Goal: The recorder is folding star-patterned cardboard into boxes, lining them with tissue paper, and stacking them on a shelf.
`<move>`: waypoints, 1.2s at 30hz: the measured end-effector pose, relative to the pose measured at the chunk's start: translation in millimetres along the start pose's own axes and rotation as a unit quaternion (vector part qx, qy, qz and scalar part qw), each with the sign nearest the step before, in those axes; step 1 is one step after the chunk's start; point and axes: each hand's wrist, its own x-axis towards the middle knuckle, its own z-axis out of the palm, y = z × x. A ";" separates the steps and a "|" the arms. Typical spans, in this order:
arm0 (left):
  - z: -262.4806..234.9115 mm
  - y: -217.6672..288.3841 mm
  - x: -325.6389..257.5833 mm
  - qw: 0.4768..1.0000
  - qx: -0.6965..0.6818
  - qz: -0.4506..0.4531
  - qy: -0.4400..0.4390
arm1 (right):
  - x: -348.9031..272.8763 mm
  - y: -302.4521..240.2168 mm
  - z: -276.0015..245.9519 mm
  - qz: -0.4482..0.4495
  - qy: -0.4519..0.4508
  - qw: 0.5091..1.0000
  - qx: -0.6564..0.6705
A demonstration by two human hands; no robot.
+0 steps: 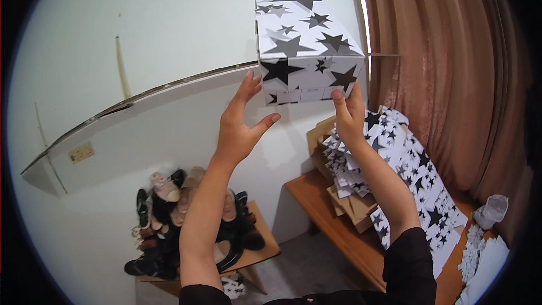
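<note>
A white cardboard shoebox (313, 79) printed with black and grey stars is held up in front of the wall. My right hand (351, 118) grips its lower right corner, thumb on the front face and fingers round the side. Beside the lower left corner is my left hand (240, 130), thumb and fingers spread, with nothing between them. The fingertips come close to the box's left edge; whether they touch it I cannot tell.
A thin ledge (169, 85) runs along the wall behind the box. Several shoes (169, 209) crowd a small wooden table (262, 234) at lower left. Flat star-printed cardboard (420, 175) is stacked on a wooden desk (322, 209) at right, by a brown curtain (440, 51) and a clear plastic cup (492, 210).
</note>
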 end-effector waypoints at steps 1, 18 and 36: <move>8.3 -9.5 6.7 0.998 0.055 0.030 -0.031 | 11.9 10.5 -6.3 -0.006 -0.002 1.000 -0.009; 146.9 -172.1 77.6 0.871 0.489 -0.031 0.024 | 158.3 183.4 -108.5 0.081 0.083 0.992 0.051; 215.3 -237.7 99.8 0.838 0.480 0.207 0.158 | 158.0 217.9 -89.8 -0.042 0.078 0.909 -0.408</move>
